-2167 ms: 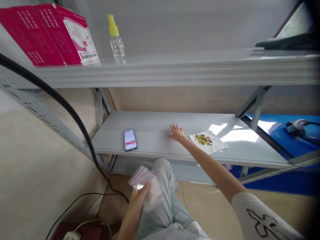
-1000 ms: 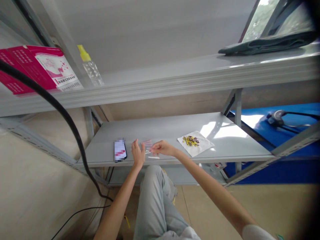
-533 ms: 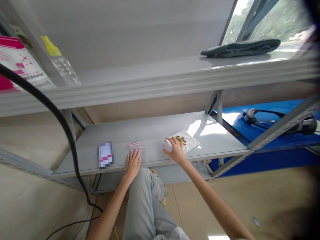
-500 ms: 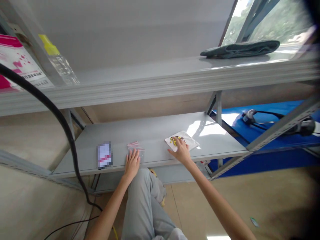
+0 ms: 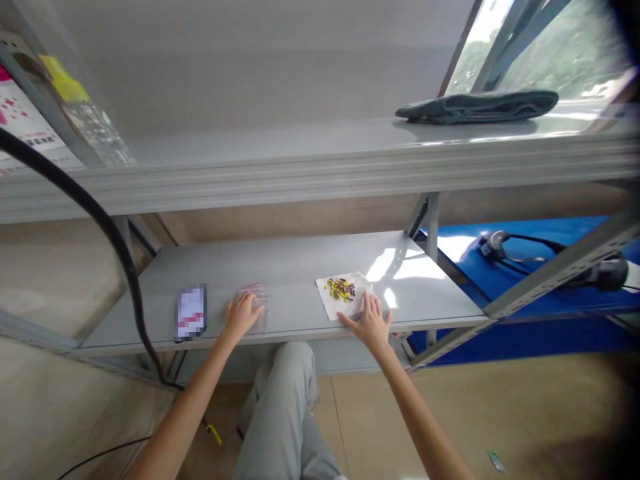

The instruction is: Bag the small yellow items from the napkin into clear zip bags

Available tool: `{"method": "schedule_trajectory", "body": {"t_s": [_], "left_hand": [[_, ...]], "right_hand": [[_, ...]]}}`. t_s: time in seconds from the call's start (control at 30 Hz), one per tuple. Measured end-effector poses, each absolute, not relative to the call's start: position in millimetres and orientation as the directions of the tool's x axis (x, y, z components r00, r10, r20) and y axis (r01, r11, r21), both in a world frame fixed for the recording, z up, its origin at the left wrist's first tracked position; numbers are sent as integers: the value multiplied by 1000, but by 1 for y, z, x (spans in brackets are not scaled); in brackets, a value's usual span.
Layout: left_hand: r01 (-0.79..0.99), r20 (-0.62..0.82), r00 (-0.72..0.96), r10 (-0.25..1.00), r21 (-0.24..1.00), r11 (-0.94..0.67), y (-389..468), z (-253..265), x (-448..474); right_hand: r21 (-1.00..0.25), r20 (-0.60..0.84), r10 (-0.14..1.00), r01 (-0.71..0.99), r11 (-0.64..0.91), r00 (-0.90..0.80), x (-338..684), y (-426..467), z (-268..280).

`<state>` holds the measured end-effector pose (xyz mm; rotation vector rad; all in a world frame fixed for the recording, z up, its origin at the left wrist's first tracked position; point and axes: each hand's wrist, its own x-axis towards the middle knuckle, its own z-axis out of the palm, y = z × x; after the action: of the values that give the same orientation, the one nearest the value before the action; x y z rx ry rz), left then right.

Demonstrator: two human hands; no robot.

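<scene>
Several clear zip bags point(image 5: 261, 308) with reddish top strips lie in a small stack on the lower grey shelf. My left hand point(image 5: 241, 313) rests over their left part, fingers bent and thumb out to the right. Farther right, small yellow and dark brown capsules point(image 5: 341, 289) form a loose pile on a white sheet point(image 5: 327, 308), perhaps a tissue or napkin. My right hand point(image 5: 373, 325) lies at the sheet's right front corner with its fingers spread, beside the pile and holding nothing that I can see.
A phone-like, pixelated object point(image 5: 191, 313) lies left of the bags. A black cable point(image 5: 113, 233) curves across the left side. The upper shelf point(image 5: 280, 177) carries a folded dark cloth point(image 5: 480, 108) and a yellow-topped clear bottle point(image 5: 87, 113). A slanted metal brace point(image 5: 560, 267) stands right.
My right hand has moved off the capsules to the sheet's right front corner, uncovering the pile. My left hand has shifted onto the bags' left part. The whole view has shifted slightly.
</scene>
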<state>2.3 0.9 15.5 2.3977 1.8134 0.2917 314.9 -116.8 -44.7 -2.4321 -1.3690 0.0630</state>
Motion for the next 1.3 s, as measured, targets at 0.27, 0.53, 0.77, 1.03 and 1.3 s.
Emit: {"method": "schedule_trajectory", "body": {"t_s": [0.27, 0.53, 0.77, 1.03, 1.3], "left_hand": [[936, 126, 227, 966, 246, -252, 9, 28, 14], [824, 224, 137, 965, 516, -237, -5, 46, 10], [510, 178, 268, 947, 808, -296, -51, 65, 19], [407, 186, 285, 940, 865, -294, -103, 48, 44], [893, 165, 123, 979, 411, -182, -45, 4, 19]], "right_hand": [[-371, 265, 707, 746, -553, 656, 282, -116, -47], [-426, 189, 679, 682, -595, 710, 286, -111, -30], [-749, 277, 821, 648, -140, 498, 229, -129, 24], [-993, 80, 988, 96, 68, 129, 171, -164, 17], [-965, -248, 909, -5, -262, 334, 229, -255, -12]]}}
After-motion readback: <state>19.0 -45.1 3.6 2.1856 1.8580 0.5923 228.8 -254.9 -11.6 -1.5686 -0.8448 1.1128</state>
